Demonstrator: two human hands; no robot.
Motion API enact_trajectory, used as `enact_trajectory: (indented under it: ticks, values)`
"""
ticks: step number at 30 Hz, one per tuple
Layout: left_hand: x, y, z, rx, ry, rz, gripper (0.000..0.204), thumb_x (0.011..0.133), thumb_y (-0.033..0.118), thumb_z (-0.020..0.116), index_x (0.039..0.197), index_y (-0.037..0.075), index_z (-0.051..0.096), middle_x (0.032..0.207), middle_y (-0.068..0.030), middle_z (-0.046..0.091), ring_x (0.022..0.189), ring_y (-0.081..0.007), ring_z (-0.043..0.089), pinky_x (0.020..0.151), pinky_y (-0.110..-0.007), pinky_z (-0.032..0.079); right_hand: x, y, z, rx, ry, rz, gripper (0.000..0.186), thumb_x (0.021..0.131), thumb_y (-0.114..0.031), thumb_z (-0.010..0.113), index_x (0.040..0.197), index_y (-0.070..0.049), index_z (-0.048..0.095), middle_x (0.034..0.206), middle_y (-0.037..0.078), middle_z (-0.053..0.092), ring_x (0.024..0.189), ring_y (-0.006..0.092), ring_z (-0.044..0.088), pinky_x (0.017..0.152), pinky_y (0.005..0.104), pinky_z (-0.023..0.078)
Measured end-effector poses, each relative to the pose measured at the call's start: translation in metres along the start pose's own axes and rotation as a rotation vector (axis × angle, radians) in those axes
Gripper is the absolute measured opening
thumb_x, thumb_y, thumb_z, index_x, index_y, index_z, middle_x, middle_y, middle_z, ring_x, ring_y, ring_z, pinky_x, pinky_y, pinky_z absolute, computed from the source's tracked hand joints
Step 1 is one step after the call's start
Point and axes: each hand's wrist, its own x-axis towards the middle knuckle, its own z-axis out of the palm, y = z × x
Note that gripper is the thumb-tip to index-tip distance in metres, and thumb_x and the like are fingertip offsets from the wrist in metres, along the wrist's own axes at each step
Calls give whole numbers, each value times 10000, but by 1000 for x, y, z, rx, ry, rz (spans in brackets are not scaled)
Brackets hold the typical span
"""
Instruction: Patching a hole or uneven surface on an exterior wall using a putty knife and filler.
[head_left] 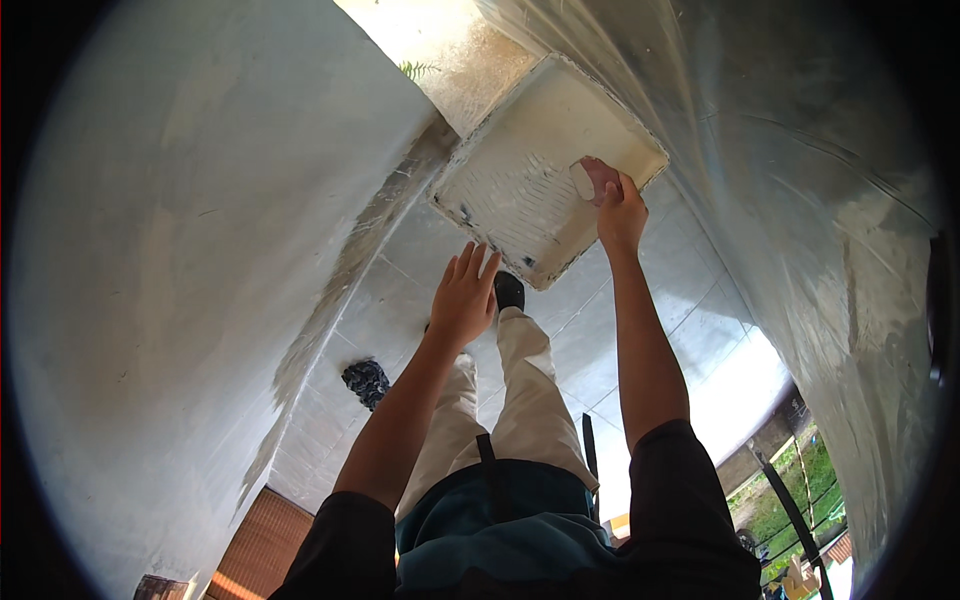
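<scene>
A shallow tray (620, 120) with a stained, pale rim lies tilted in view ahead of me, and ridges mark its bottom. Over its right part my right hand (622, 212) grips a small flat reddish-brown piece (597, 176) with a whitish face, which looks like folded sandpaper. Whether that piece touches the tray bottom I cannot tell. My left hand (466, 300) holds nothing; its fingers are stretched out near the tray's near left edge. Contact between those fingertips and the rim is unclear.
A grey plastered wall (220, 230) rises on the left. Clear plastic sheeting (790, 200) hangs along the right. Grey tiles (400, 270) cover the floor, where a crumpled black bundle (366, 382) lies beside my legs. My dark shoe (509, 291) is close to the tray.
</scene>
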Motion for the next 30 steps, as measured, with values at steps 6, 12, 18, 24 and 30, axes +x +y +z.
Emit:
enact_trajectory:
  ticks: [6,12,18,24,30]
  values:
    - [8,2,8,-24,-33,-27,612,863,92,597,1437,78,384,1481,-190,391,1399,-364,365,1133,-500,332,42,-3,22,-57,-43,-293,199,928,-84,564,1101,-35,648,1021,200,686,948,401,653,828,451,517]
    - [10,3,8,-42,1,-13,588,849,100,619,1406,78,433,1447,-197,433,1381,-362,392,1115,-500,349,75,-9,41,-77,-135,-531,214,929,-75,570,1131,-37,625,1013,209,677,957,412,642,805,437,513]
    - [2,3,10,-81,-3,-49,618,837,84,632,1416,82,417,1459,-186,418,1384,-355,389,1118,-501,345,83,-19,44,-137,-233,-579,222,932,-72,563,1143,-35,619,1049,211,670,986,417,631,824,450,505]
    - [-8,6,14,-136,-31,-89,616,854,74,604,1431,79,389,1467,-183,402,1382,-372,382,1124,-504,338,93,-24,47,-214,-296,-547,190,932,-36,514,1085,-35,627,1069,175,684,999,397,631,852,467,501]
    - [-18,9,23,-171,-1,-94,615,844,66,615,1419,64,395,1445,-180,423,1369,-371,396,1115,-491,352,108,-14,48,-245,-315,-545,218,938,-75,528,1131,-54,627,1047,201,684,1007,413,628,861,473,495]
